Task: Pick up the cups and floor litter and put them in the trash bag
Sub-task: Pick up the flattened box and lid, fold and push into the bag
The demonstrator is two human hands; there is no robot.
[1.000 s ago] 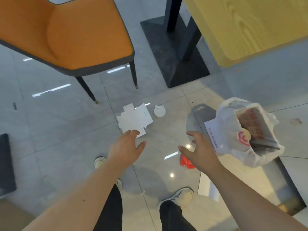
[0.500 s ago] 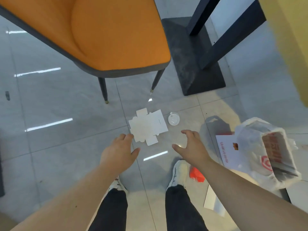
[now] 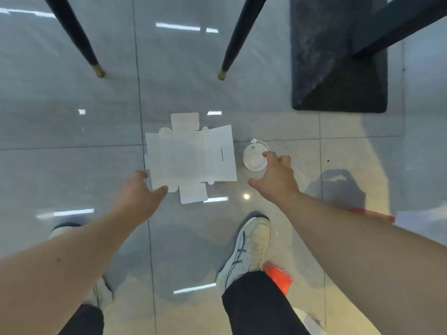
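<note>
Several pieces of litter are still lying on the floor [image 3: 72, 165], so, as I judge it, much of the task is remaining. The flattened white carton [image 3: 191, 157] is lying flat on the tiles between the two hands, and a small clear lid [image 3: 254, 155] is lying just beside its right edge. A red scrap [image 3: 278, 280] is lying near the right shoe [image 3: 246, 247], behind the hands. The trash bag is not showing in this view; only a shadow like a bag with handles is falling on the floor at the right.

The left hand [image 3: 135, 199] is reaching with its grip open and empty; the thumb is overlapping the near left corner of the carton, but I cannot tell if it is touching. The right hand [image 3: 275, 177] is also open and holding nothing, and its fingertips [image 3: 268, 154] are lying over the near edge of the lid. Both pieces are waiting to be lifted.
</note>
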